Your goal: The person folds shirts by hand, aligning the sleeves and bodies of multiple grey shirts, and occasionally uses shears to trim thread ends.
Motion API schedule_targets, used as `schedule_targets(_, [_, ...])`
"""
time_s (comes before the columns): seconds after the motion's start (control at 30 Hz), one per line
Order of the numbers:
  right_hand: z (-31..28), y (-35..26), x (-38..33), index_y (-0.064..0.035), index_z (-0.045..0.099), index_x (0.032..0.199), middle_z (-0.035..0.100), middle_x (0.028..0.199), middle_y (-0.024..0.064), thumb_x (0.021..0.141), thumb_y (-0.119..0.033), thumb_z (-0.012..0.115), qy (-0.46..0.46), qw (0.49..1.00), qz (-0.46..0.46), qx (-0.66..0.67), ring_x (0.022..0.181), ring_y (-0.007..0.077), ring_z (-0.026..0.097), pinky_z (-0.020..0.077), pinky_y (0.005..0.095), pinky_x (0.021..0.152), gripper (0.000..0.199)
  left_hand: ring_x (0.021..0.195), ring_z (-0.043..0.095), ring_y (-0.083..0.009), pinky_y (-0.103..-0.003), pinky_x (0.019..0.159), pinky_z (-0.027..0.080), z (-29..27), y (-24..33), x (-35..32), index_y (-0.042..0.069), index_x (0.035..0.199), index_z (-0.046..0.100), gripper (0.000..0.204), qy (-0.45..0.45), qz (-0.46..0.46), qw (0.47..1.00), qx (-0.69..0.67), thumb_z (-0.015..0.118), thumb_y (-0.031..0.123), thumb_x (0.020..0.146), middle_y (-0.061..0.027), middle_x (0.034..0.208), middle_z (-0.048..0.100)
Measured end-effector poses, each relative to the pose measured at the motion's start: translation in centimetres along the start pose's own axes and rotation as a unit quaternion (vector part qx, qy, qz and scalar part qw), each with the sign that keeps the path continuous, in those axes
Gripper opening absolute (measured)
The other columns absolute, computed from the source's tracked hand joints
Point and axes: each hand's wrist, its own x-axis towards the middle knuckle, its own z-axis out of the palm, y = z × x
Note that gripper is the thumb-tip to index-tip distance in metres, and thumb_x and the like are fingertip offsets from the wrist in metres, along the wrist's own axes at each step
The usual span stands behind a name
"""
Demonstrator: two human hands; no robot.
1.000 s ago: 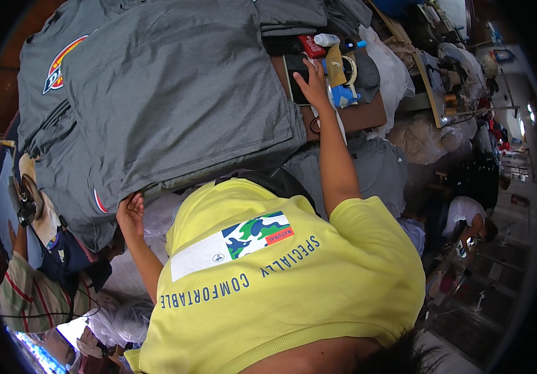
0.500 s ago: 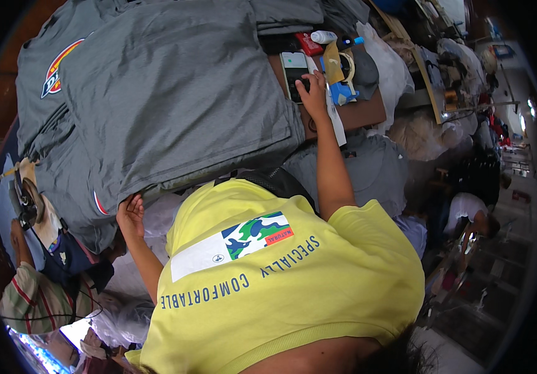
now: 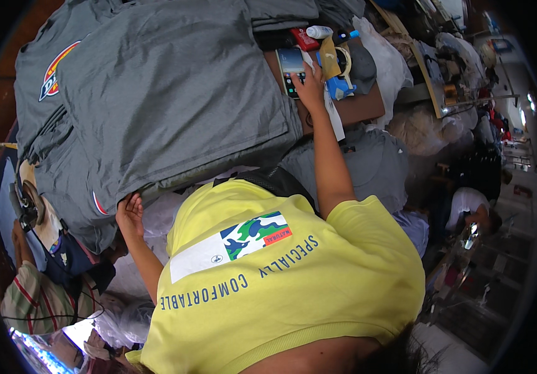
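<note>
1. Since a second ago, the right hand has settled flat on the phone.
2. Left hand, fingers loosely spread, touches the grey shirt's edge.
3. Phone lies on the desk: rigid, slick, probably breakable; grip its long edges.

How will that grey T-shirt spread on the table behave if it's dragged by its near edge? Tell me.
The grey T-shirt is probably floppy: its hem sags over the table edge by the left hand. Pulled there, it would likely bunch rather than slide flat, maybe dragging the grey shirts layered under it.
</note>
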Motion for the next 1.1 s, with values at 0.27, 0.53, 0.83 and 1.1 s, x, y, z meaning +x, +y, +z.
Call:
schedule_targets(0.27, [-0.3,-0.2,0.6,-0.0154,0.048,0.119,0.031,0.128,0.0185,0.079,-0.044,0.055,-0.013,0.994,-0.03,0.101,0.115,0.0408,0.031,0.0271,0.0462,0.095,0.05,0.079,0.06,-0.0155,-0.023,0.068,0.047,-1.2,-0.6,0.6,-0.001,0.107,0.052,0.035,-0.019,-0.006,1.0,0.001,0.046,0.026,0.086,-0.0113,0.095,0.062])
schedule_targets(0.53, [0.3,-0.4,1.6,-0.0177,0.051,0.116,0.029,0.13,0.0148,0.077,-0.045,0.056,-0.022,0.998,-0.044,0.041,0.116,0.0405,0.029,0.0276,0.0489,0.095,0.048,0.077,0.058,-0.0157,-0.023,0.067,0.046,0.0,-0.1,-0.2,-0.002,0.104,0.052,0.033,0.005,-0.003,1.0,-0.002,0.049,0.024,0.084,-0.012,0.093,0.061])
schedule_targets(0.83, [-2.8,-2.9,0.3,-0.0084,0.055,0.103,0.045,0.113,0.0138,0.077,-0.029,0.061,0.052,0.989,-0.116,0.073,0.101,0.0343,0.045,0.0365,0.0411,0.085,0.034,0.078,0.06,-0.0169,-0.024,0.066,0.047,0.3,1.1,-1.4,0.002,0.095,0.052,0.022,-0.01,0.028,0.999,-0.023,0.051,0.021,0.084,-0.0137,0.093,0.062])
schedule_targets(1.1, [-6.2,-4.6,-9.5,-0.006,0.056,0.099,0.054,0.087,0.0061,0.07,-0.004,0.061,-0.216,0.947,0.034,0.233,0.078,0.0144,0.052,0.0434,0.0266,0.067,0.03,0.087,0.058,-0.0185,-0.026,0.072,0.047,-1.6,2.1,-1.3,0.007,0.101,0.054,0.024,0.076,0.085,0.985,-0.131,0.054,0.024,0.084,-0.0147,0.1,0.06])
